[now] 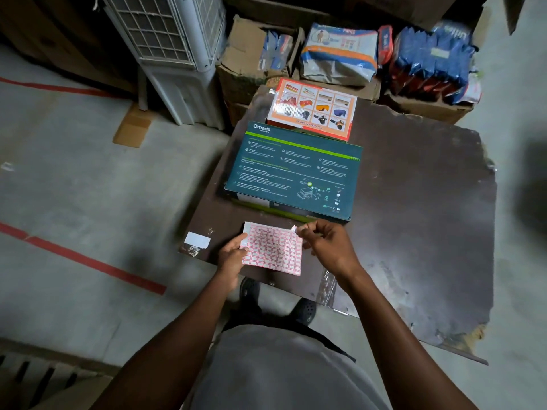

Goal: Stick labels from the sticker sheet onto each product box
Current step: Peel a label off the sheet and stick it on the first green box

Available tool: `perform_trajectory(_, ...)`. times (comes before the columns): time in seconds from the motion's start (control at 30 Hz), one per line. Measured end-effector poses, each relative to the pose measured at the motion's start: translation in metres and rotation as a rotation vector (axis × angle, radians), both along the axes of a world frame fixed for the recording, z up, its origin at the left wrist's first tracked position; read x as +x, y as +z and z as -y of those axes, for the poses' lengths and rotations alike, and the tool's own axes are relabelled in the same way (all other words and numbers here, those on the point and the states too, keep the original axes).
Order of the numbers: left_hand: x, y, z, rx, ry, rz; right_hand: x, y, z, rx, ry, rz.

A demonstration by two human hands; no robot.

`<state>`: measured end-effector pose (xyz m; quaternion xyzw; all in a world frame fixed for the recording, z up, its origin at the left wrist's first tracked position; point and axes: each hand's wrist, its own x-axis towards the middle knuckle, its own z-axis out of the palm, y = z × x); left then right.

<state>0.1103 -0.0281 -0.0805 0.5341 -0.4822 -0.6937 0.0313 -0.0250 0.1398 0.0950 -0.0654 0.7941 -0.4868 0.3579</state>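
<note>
Just getting going, seemingly: no label showing yet on the teal box point(293, 173) or the orange box point(312, 109) lying beyond it on the dark table point(414, 202). Gripping the sticker sheet point(273, 253) by its left edge with the left hand point(233, 255), near the table's edge. Pinching one peeled label point(294, 228) at the sheet's far right corner with the right hand point(328, 247), wrist raised.

A dark brown board point(414, 202) serves as the work surface. A teal box point(293, 170) lies flat just beyond the hands; an orange-bordered box point(313, 109) lies farther beyond it. A white label point(197, 240) is stuck left of the left hand.
</note>
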Motion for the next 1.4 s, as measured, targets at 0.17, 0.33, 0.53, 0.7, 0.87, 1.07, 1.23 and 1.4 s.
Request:
perform_trajectory(0.17,-0.009,-0.017,0.008,-0.249,-0.135,0.117,0.002,-0.007,-0.003,0.024,-0.031,0.008)
perform_trajectory(0.33,-0.015,-0.020,0.012,-0.454,-0.362,0.247,0.004,-0.012,-0.001,0.046,-0.033,-0.001)
perform_trajectory(0.53,-0.048,0.013,0.014,-0.435,-0.007,0.076,0.005,-0.011,0.001,0.054,-0.025,0.000)
perform_trajectory(0.7,-0.089,0.055,0.050,0.261,0.271,-0.166,0.000,-0.011,0.002,0.050,-0.028,-0.019)
perform_trajectory(0.87,-0.108,0.068,0.070,0.305,0.148,-0.135,-0.007,-0.009,0.003,0.056,-0.065,-0.044)
perform_trajectory(1.07,-0.115,0.055,0.075,0.244,0.271,-0.068,-0.018,-0.016,0.001,0.048,-0.107,-0.010)
perform_trajectory(1.23,-0.109,0.058,0.066,0.197,0.345,-0.081,-0.030,-0.017,0.002,0.058,-0.117,-0.003)
perform_trajectory(1.4,-0.101,0.072,0.055,0.232,0.344,-0.144,-0.039,-0.019,0.003,0.063,-0.119,-0.030)
